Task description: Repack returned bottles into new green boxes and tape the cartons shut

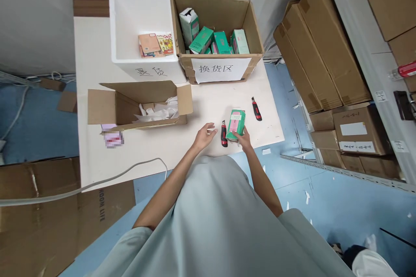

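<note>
My right hand grips the lower right end of a small green and pink carton with a white label, near the table's front edge. Just left of that carton, my left hand hovers with its fingers apart and nothing in them. Between the hand and the carton lies a red and black box cutter. A second box cutter rests farther right on the white table. To the left stands an opened cardboard box with crumpled white paper inside.
At the back, a white foam bin holds several booklets, beside a labelled cardboard box of green cartons. A grey cable crosses the front left corner. Shelving with large boxes stands at right.
</note>
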`<control>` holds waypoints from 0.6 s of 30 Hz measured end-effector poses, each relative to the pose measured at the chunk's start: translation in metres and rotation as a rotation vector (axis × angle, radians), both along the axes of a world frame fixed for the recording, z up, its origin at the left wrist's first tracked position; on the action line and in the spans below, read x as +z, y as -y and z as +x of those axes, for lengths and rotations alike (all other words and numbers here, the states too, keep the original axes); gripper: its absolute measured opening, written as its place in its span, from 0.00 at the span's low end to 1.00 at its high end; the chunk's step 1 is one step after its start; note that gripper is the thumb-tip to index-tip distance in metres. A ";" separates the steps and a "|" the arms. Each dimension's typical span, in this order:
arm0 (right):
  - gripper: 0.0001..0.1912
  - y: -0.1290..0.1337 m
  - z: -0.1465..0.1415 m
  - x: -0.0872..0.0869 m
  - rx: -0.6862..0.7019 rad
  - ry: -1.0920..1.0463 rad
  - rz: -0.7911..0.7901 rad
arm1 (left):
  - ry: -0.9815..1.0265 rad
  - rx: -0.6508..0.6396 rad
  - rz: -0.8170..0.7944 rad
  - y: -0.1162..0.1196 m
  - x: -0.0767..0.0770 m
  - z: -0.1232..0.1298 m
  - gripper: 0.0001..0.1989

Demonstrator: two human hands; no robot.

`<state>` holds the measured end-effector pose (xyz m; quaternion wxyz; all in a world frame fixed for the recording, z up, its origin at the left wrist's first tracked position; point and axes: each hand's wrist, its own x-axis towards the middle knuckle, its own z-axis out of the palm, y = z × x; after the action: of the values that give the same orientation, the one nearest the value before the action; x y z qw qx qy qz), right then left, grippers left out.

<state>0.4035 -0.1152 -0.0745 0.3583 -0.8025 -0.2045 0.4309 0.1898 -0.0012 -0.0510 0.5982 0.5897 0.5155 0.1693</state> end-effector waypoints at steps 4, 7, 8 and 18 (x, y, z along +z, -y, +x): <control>0.44 -0.003 -0.003 0.024 -0.015 -0.567 0.206 | 0.025 0.092 -0.180 -0.001 -0.001 0.027 0.44; 0.42 -0.008 -0.008 0.043 0.116 -0.681 0.244 | 0.102 0.156 -0.202 -0.008 0.008 0.034 0.58; 0.43 -0.010 -0.009 0.049 0.165 -0.695 0.247 | 0.136 0.176 -0.174 -0.013 0.011 0.034 0.59; 0.46 -0.024 -0.001 0.068 0.364 -0.652 0.211 | 0.171 0.356 -0.158 -0.049 0.032 0.006 0.39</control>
<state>0.4022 -0.0911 -0.0067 0.4028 -0.5327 -0.2620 0.6966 0.1957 0.0479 -0.0189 0.6448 0.4242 0.5705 0.2809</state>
